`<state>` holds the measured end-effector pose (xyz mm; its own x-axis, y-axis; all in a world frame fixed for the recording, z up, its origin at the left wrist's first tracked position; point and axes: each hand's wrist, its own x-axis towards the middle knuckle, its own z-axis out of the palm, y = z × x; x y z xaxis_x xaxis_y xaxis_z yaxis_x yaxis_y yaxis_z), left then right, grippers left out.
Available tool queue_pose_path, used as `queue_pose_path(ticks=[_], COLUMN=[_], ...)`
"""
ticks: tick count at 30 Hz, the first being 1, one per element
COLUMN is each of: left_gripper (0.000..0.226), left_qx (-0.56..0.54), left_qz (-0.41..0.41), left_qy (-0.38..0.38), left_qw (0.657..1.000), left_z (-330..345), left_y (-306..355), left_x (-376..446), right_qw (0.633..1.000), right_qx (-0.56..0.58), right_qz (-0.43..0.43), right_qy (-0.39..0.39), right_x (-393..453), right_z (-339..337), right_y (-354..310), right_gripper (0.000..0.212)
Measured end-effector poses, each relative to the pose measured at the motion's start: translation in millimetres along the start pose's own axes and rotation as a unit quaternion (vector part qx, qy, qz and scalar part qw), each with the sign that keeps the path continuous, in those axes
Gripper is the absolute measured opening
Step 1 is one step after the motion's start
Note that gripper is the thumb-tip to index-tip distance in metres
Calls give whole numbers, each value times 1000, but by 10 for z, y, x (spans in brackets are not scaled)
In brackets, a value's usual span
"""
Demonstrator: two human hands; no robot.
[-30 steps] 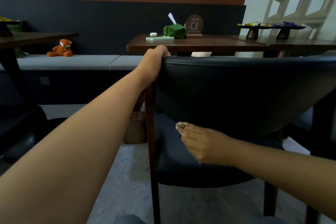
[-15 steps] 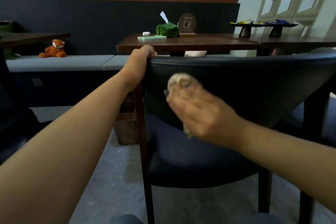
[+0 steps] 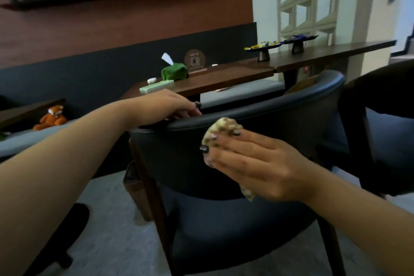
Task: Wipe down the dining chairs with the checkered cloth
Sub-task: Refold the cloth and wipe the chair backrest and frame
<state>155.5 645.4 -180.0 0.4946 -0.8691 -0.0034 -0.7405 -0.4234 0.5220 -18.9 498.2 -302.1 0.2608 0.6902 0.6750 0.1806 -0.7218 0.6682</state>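
A dark upholstered dining chair (image 3: 280,119) with a curved backrest and brown wooden legs stands right in front of me, its back toward me. My right hand (image 3: 253,163) presses the bunched checkered cloth (image 3: 220,129) flat against the outer face of the backrest, just under its top rim, fingers straight. The cloth peeks out above my fingertips and below my palm. My left hand (image 3: 172,105) rests on the top rim at the backrest's left end, fingers draped over it.
A second dark chair (image 3: 385,119) stands close on the right. Behind the chair is a wooden table (image 3: 224,78) with a green tissue box (image 3: 174,72). A grey bench with an orange fox toy (image 3: 52,117) runs along the wall. A dark chair base sits at lower left.
My right hand has carried the cloth from the bottom edge of the backrest up to just under its top rim. My view has risen and tilted. My left hand stayed on the rim.
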Motion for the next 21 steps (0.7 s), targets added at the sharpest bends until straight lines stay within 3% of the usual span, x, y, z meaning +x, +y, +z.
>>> queue_pose_path(ticks=[5, 8, 13, 15, 18, 21], left_gripper=[40, 34, 31, 33, 35, 37], left_qx=[-16, -62, -42, -61, -119, -123], left_qz=[67, 129, 137, 95, 35, 10], left_qy=[-69, -78, -88, -107, -127, -129], left_qw=[995, 987, 986, 988, 984, 984], left_z=[454, 679, 905, 928, 934, 931], left_y=[809, 1203, 1654, 1660, 1609, 1591], left_x=[228, 467, 697, 760, 837, 850], right_qw=[980, 930, 843, 778, 642, 576], right_qx=[-11, 2, 35, 51, 86, 126], right_qz=[181, 323, 427, 504, 633, 688], right_qy=[76, 176, 326, 372, 423, 422], right_x=[-443, -606, -564, -545, -528, -605], right_z=[-73, -23, 75, 51, -11, -63], right_y=[114, 136, 177, 266, 516, 830], right_gripper=[35, 36, 35, 37, 47, 46])
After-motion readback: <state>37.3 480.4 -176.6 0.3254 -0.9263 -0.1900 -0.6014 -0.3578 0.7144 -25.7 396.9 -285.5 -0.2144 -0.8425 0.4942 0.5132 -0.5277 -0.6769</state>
